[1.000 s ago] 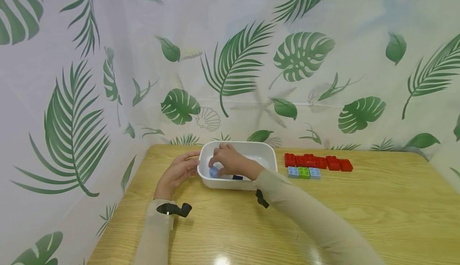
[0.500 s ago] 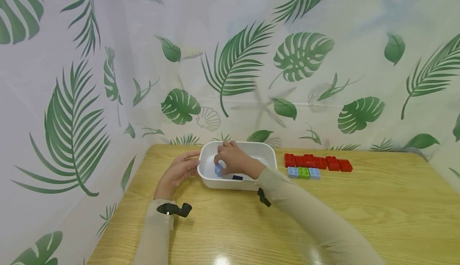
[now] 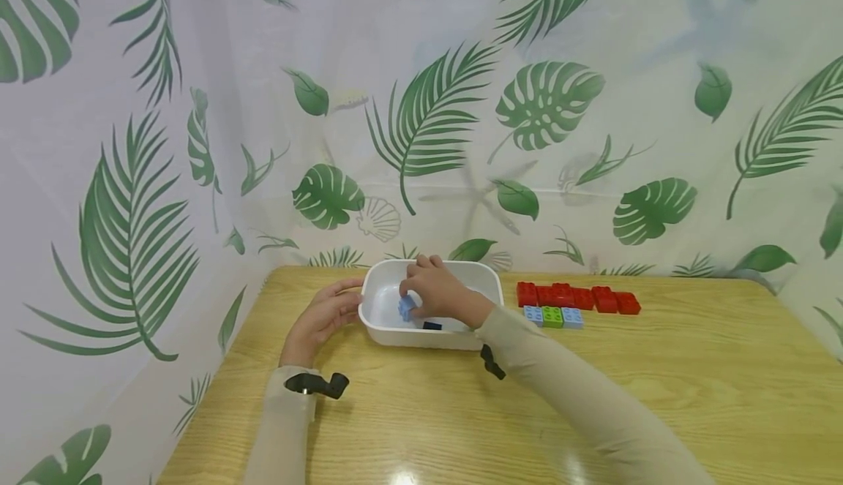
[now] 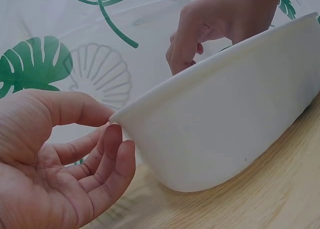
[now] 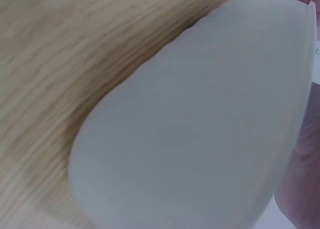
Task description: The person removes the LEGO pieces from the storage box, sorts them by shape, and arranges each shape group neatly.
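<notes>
A white plastic bin sits at the back of the wooden table. My left hand holds its left end; in the left wrist view, the digits of that hand meet at the rim, with several fingers curled under the lip. Reaching over the front wall, my right hand pinches a light blue toy building brick inside. A dark blue piece lies in the bin near the front wall. From the right wrist, the bin's wall hides the brick and the fingertips.
Right of the bin, several red bricks form a row along the back. In front of them stand two light blue bricks with a green brick between. A leaf-patterned curtain hangs behind the table.
My right hand has shifted slightly right inside the bin, carrying the light blue brick away from the left end. The left hand stays at the bin. The head view has turned slightly.
</notes>
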`<state>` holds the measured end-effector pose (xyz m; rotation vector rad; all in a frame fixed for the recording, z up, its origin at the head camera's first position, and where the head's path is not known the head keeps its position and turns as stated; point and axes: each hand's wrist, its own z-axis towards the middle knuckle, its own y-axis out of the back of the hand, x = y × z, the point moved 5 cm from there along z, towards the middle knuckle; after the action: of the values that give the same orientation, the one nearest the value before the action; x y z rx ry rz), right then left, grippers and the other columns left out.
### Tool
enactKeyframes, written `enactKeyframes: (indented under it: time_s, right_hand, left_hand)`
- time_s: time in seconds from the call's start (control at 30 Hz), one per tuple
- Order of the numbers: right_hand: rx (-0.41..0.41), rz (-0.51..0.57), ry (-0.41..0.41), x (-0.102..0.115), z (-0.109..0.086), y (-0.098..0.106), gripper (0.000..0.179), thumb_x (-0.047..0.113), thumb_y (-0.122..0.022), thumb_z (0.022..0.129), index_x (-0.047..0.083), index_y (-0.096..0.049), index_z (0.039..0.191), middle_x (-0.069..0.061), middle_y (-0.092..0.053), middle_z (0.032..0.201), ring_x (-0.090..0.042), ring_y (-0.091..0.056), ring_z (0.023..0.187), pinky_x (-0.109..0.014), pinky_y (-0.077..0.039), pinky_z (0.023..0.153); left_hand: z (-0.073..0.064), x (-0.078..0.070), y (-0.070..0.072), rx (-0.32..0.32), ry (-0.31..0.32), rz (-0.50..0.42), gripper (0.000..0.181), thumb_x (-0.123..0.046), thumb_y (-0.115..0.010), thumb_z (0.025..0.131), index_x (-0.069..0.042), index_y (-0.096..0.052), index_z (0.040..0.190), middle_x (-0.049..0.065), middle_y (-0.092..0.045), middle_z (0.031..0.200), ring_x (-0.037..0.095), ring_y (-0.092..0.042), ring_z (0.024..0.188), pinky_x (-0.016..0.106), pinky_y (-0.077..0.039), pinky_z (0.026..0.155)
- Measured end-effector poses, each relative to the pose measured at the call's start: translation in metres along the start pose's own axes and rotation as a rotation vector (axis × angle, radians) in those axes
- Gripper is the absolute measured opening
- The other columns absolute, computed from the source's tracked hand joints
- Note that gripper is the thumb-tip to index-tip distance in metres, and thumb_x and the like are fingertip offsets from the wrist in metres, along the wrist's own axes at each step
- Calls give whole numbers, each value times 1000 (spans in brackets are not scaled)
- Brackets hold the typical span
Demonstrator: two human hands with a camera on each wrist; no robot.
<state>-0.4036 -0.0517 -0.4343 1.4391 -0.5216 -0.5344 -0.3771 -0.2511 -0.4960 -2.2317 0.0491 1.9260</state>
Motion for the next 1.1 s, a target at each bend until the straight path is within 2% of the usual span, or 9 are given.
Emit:
enactKeyframes:
  time_s: [0.33,0.7,0.93,1.1]
  right_hand:
    - [-96,60,2,-9,-19,7,30,33,-85,84,20,-76,108,-4,-66,109,-22,-45,99,-43,-36,91]
    - [-183,254,-100,-23,-48,23,32,32,-88,80,20,-78,109,-7,-66,109,-23,-47,103,-43,-36,92]
    - [-263,316,-154,-33,-69,29,31,32,-88,81,22,-78,108,-7,-65,110,-24,-46,109,-44,-37,92]
    - [-324,367,-176,-46,-86,34,33,28,-88,80,20,-77,109,-11,-65,111,-24,-44,105,-45,-35,92]
  left_hand:
    - [1,0,-1,-3,7,-11,50,0,-56,100,6,-43,148,-3,-73,101,9,-70,86,25,-58,78]
    - [1,1,0,-30,20,14,50,-3,-58,100,4,-45,148,-4,-71,103,8,-68,88,24,-58,78]
    - [-1,1,0,-28,19,27,51,-4,-59,100,4,-45,148,-3,-70,107,9,-67,89,24,-58,78]
    - [-1,0,-1,-27,16,33,51,-5,-60,100,4,-45,148,-1,-69,109,9,-67,88,23,-58,77]
